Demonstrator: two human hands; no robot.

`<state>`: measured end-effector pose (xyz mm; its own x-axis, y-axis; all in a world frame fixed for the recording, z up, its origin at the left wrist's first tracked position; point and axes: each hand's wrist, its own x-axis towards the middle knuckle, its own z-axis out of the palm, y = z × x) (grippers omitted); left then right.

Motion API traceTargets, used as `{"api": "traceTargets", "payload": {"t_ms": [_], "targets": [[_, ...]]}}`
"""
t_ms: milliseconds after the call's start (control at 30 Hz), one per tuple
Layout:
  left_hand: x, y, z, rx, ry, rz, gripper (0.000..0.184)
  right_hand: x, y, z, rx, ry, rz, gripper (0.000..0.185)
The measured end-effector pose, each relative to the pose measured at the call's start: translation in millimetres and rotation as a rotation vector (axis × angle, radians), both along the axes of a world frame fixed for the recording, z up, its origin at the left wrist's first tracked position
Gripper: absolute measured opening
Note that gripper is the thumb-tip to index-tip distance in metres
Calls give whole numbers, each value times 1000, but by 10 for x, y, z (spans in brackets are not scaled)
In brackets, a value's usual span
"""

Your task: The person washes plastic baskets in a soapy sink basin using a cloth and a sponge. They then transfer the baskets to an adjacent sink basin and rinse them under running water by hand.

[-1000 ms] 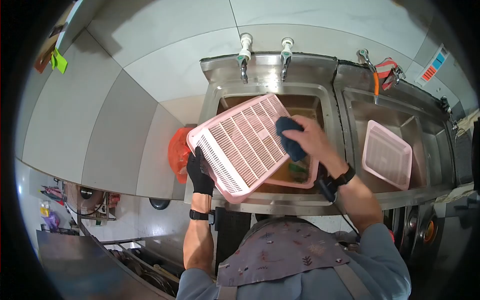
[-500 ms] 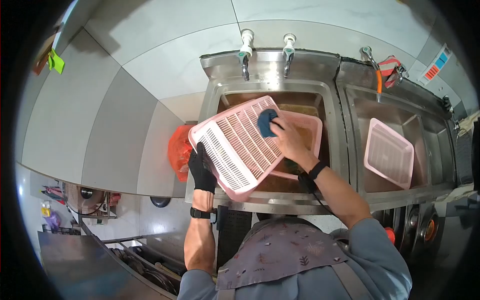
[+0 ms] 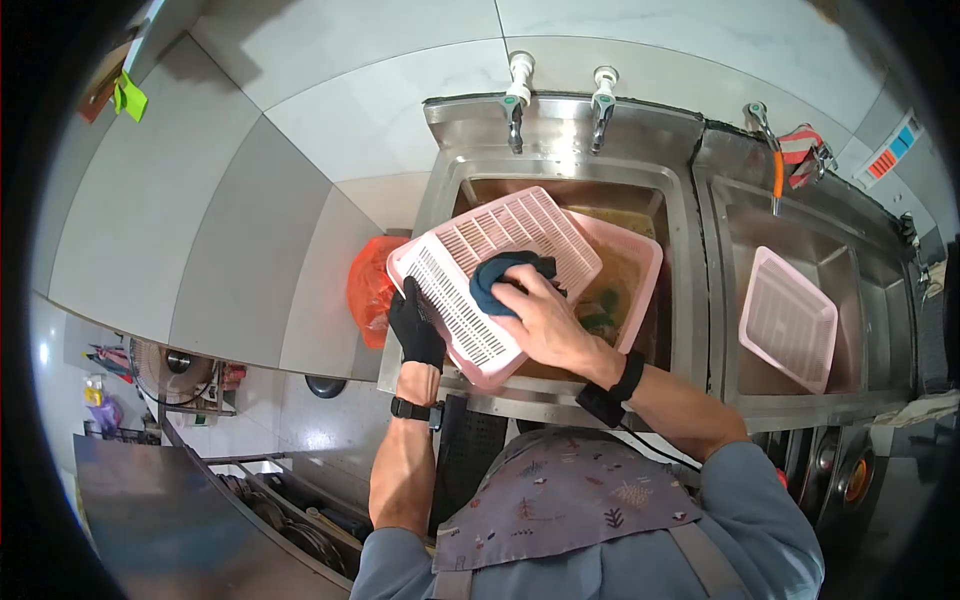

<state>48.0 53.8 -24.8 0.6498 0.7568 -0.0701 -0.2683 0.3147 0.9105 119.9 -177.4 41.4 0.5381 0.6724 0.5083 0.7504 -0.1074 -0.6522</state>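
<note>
A pink slatted plastic basket (image 3: 515,228) is held at a tilt over the left sink basin, its slatted face toward me. My left hand (image 3: 415,328), in a black glove, grips its lower left edge. Bare, my right hand (image 3: 552,328) is closed on a dark blue cloth (image 3: 489,284) and presses it against the slats near the basket's middle. Partly hidden beneath is another pink basket (image 3: 648,268), sitting in cloudy brownish water with something dark green in it.
The steel sink (image 3: 688,300) has two taps (image 3: 603,108) on the wall behind it. In the right basin lies a third pink basket (image 3: 790,318), below an orange-ended tap (image 3: 777,175). An orange-red plastic bag (image 3: 370,290) hangs left of the sink.
My right hand has drawn the cloth left and down across the slats, from the upper right part toward the middle. The left hand keeps its hold. The whole view has shifted slightly.
</note>
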Motion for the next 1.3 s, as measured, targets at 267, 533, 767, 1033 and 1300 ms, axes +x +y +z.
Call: {"api": "traceTargets", "payload": {"t_ms": [267,533,767,1033,1300], "targets": [[-21,2,82,3,19,-63,39,529,-156,-393,-154,-65,-94,31],[12,38,60,-29,2,-32,34,1195,-320,-981,-541,109,-456,33],[-40,28,238,85,81,-14,31,1527,-566,-1675,-654,235,-668,37],[-26,-2,391,314,82,56,32,1603,-668,-904,-773,783,-488,43],[-81,-342,668,649,197,51,29,842,-258,332,46,226,-301,31]]}}
